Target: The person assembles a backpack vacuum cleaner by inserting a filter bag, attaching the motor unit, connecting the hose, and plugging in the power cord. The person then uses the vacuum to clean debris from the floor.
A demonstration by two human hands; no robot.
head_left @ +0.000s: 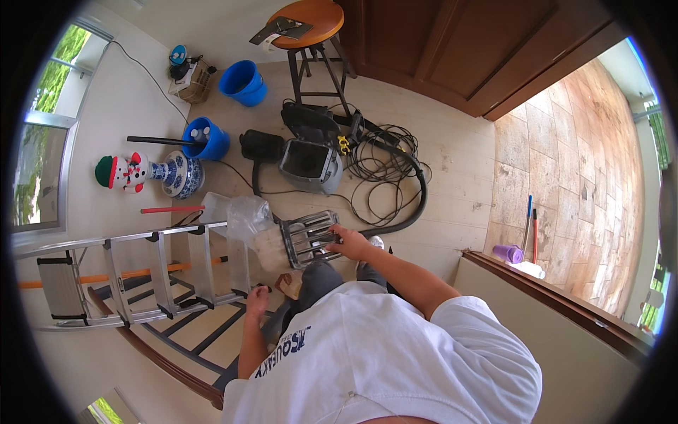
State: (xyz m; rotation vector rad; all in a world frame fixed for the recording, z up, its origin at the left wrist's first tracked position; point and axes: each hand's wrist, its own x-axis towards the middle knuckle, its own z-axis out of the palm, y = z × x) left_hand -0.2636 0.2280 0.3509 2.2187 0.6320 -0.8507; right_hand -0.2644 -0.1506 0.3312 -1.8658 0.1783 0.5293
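Note:
I look straight down at myself crouched on a pale wooden floor. My right hand (349,242) reaches forward and grips a grey ribbed filter part (308,237) lying on the floor. My left hand (257,299) hangs lower at the left, fingers curled, beside a small brown object (288,284); I cannot tell if it holds anything. A clear plastic bag (248,215) lies just left of the filter. Beyond it stands an opened grey vacuum cleaner body (309,165) with a black hose (417,205) and tangled cable (381,166).
A folded aluminium stepladder (141,272) lies at the left. Two blue buckets (244,83) (206,139), a blue-and-white vase (180,174), a snowman figure (123,172) and a wooden stool (307,28) stand further off. A wooden door (480,49) and a ledge (565,311) are at the right.

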